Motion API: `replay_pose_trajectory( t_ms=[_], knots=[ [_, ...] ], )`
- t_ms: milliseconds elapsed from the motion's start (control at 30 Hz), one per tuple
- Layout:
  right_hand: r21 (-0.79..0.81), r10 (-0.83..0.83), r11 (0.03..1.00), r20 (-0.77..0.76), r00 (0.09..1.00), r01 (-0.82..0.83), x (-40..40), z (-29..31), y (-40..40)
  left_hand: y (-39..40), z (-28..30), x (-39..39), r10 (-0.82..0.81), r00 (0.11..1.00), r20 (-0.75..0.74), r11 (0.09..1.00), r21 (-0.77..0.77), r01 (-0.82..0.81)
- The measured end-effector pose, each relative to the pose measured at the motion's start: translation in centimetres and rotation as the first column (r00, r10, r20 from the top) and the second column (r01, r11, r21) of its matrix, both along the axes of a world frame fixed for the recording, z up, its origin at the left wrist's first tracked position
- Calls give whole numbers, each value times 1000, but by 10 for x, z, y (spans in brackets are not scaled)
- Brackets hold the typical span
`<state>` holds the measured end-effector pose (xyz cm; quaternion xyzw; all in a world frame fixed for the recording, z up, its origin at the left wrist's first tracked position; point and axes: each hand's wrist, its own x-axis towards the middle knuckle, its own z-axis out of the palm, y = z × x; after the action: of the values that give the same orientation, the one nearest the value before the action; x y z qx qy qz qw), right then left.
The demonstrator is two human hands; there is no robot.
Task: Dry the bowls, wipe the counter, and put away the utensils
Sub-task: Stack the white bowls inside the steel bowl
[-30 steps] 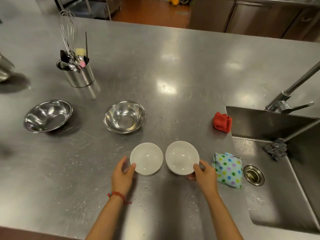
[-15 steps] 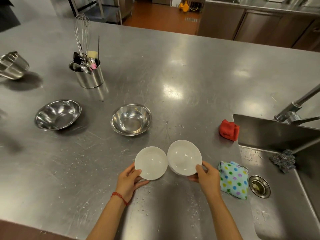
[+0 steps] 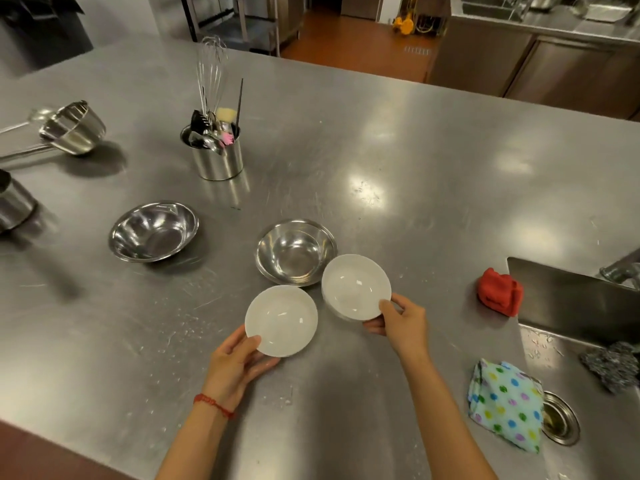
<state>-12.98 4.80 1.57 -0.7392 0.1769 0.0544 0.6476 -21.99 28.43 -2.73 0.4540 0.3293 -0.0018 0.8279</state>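
My left hand (image 3: 239, 365) grips the near rim of a white bowl (image 3: 281, 320), lifted above the steel counter (image 3: 433, 188). My right hand (image 3: 401, 318) holds a second white bowl (image 3: 356, 286) by its right rim, raised higher, its edge overlapping a steel bowl (image 3: 294, 249) behind it. Another steel bowl (image 3: 152, 231) sits further left. A steel utensil holder (image 3: 217, 157) with a whisk and several utensils stands at the back. A polka-dot cloth (image 3: 505, 403) lies at the sink's edge, a red cloth (image 3: 500, 291) beyond it. Water drops speckle the counter.
The sink (image 3: 595, 362) is at the right, with a drain, a steel scourer (image 3: 613, 367) and a tap (image 3: 620, 270). Steel ladles or cups (image 3: 71, 128) lie at the far left, another steel vessel (image 3: 14, 202) at the left edge.
Both hands have lifted the white bowls off the counter; the right bowl rose further and moved toward the steel bowl. My view shifted left.
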Motion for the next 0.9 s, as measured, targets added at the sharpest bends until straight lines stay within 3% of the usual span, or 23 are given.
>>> replay_pose_trajectory(
  t_ms=[433,900],
  knots=[
    [-78,-105,992,-94,990,97,84,-15,129,133,30,72,-141,989,42,988,66,138],
    [-218,-82,976,-260,962,24,113,-30,152,155,32,134,-210,977,42,977,33,209]
  ],
)
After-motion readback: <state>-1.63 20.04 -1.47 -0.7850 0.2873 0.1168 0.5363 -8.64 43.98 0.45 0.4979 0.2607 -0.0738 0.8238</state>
